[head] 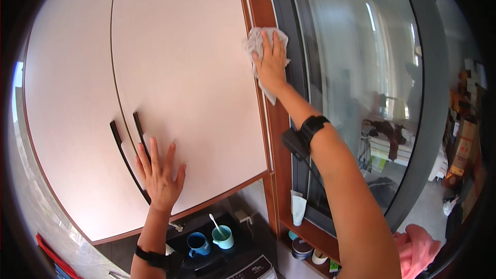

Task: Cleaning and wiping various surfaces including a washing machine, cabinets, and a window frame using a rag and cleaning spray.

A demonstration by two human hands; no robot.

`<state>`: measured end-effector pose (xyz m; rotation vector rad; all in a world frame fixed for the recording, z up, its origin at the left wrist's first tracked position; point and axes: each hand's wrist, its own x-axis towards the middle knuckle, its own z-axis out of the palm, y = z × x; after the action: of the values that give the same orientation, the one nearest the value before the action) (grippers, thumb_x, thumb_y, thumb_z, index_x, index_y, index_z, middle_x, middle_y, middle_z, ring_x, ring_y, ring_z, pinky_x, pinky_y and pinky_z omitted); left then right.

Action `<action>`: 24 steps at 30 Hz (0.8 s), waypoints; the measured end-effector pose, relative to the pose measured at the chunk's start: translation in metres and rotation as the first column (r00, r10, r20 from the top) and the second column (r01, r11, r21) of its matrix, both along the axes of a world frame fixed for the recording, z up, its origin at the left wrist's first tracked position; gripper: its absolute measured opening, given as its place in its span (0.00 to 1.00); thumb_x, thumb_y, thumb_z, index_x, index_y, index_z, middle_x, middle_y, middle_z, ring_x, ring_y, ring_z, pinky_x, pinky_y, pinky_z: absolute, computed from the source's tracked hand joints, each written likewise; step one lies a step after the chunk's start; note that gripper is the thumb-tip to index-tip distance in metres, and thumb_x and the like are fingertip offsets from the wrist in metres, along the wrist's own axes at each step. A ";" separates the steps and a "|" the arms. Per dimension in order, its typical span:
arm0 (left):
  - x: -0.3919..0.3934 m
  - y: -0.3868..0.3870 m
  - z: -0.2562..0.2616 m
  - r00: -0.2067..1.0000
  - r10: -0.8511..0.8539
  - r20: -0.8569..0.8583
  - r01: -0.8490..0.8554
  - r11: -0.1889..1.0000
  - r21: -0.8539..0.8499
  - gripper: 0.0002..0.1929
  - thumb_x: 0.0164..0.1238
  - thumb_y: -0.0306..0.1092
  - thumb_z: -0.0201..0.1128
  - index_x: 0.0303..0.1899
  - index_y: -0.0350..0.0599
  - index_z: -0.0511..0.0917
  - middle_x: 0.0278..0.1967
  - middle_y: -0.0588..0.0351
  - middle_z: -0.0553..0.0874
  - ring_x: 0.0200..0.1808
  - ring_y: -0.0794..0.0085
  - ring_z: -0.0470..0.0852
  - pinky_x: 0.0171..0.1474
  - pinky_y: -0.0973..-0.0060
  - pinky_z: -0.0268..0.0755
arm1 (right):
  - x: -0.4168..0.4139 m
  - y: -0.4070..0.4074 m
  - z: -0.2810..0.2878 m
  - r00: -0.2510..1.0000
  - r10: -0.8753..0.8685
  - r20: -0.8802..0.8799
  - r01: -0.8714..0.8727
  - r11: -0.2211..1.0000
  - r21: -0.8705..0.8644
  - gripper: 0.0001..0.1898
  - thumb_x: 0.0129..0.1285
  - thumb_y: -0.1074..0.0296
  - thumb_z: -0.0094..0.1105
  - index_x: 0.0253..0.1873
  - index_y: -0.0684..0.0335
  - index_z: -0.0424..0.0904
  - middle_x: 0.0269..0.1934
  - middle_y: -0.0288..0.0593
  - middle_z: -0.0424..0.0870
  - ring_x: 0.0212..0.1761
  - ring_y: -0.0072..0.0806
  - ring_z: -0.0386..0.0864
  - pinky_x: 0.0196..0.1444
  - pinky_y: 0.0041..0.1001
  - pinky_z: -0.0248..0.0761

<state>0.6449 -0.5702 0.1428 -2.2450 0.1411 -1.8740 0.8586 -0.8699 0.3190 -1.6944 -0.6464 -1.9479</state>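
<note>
My right hand [273, 64] presses a crumpled grey-white cloth [257, 44] flat against the brown wooden frame [277, 124], between the cabinet and a dark-framed glass panel [356, 66]. Fingers spread, my left hand [162, 176] rests on the pale cabinet door [193, 85], next to its black handle [138, 124]. A second black handle [124, 155] is on the neighbouring door [73, 104]. Each forearm carries a black strap, and the right one has a small dark device [296, 143] on it.
Below the cabinet, a blue mug [198, 244] and a light teal mug [224, 238] holding a toothbrush [214, 221] stand on a dark surface. A white tube [298, 210] stands on the wooden ledge. Jars sit on a shelf beneath. Pink fabric [416, 250] is at lower right.
</note>
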 end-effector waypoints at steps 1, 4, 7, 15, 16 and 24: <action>0.000 0.000 0.001 1.000 -0.005 -0.003 0.005 1.000 -0.008 0.28 0.60 0.42 0.67 0.64 0.56 0.75 0.75 0.48 0.56 0.77 0.43 0.48 0.73 0.47 0.42 | 0.004 0.000 0.023 1.000 -0.014 0.009 0.014 1.000 0.014 0.36 0.68 0.59 0.57 0.77 0.51 0.50 0.75 0.61 0.46 0.72 0.67 0.51 0.73 0.56 0.44; 0.002 0.006 -0.001 1.000 -0.003 0.021 0.003 1.000 0.002 0.27 0.58 0.41 0.67 0.62 0.55 0.77 0.75 0.48 0.57 0.76 0.40 0.48 0.73 0.47 0.44 | 0.013 0.005 0.085 1.000 -0.022 -0.002 0.022 0.999 0.041 0.37 0.67 0.55 0.56 0.77 0.48 0.49 0.75 0.61 0.47 0.72 0.66 0.51 0.73 0.54 0.45; 0.003 0.006 0.002 0.999 0.007 0.037 -0.007 1.000 0.018 0.26 0.58 0.40 0.68 0.60 0.54 0.78 0.74 0.48 0.58 0.75 0.39 0.50 0.71 0.47 0.49 | 0.018 0.002 0.138 1.000 0.006 -0.003 -0.006 0.999 0.033 0.38 0.67 0.52 0.56 0.77 0.47 0.48 0.75 0.60 0.48 0.73 0.64 0.51 0.73 0.53 0.46; 0.001 0.000 0.005 1.000 -0.011 0.001 0.011 1.000 0.005 0.28 0.52 0.32 0.71 0.59 0.52 0.78 0.73 0.52 0.63 0.75 0.37 0.49 0.73 0.47 0.51 | 0.020 0.002 0.150 0.996 0.070 0.055 -0.072 0.997 0.031 0.37 0.66 0.53 0.57 0.76 0.48 0.52 0.74 0.58 0.51 0.72 0.62 0.54 0.74 0.49 0.48; 0.001 0.000 0.006 1.000 -0.010 0.003 0.010 1.000 0.007 0.28 0.52 0.32 0.71 0.59 0.52 0.78 0.73 0.52 0.63 0.75 0.37 0.49 0.73 0.47 0.51 | 0.019 0.001 0.133 0.994 0.078 0.077 -0.081 0.996 0.028 0.37 0.66 0.54 0.57 0.76 0.49 0.52 0.74 0.58 0.51 0.72 0.61 0.54 0.74 0.49 0.47; 0.000 -0.001 0.005 1.000 -0.012 0.020 0.012 0.999 0.032 0.29 0.54 0.33 0.70 0.61 0.54 0.76 0.72 0.56 0.66 0.75 0.39 0.50 0.73 0.47 0.51 | -0.010 0.009 -0.036 0.995 0.070 -0.068 -0.063 0.992 0.110 0.36 0.66 0.58 0.58 0.76 0.51 0.53 0.74 0.58 0.50 0.74 0.62 0.50 0.75 0.51 0.44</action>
<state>0.6448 -0.5712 0.1475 -2.2086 0.1801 -1.8862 0.8487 -0.8611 0.2830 -1.6476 -0.5547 -1.8338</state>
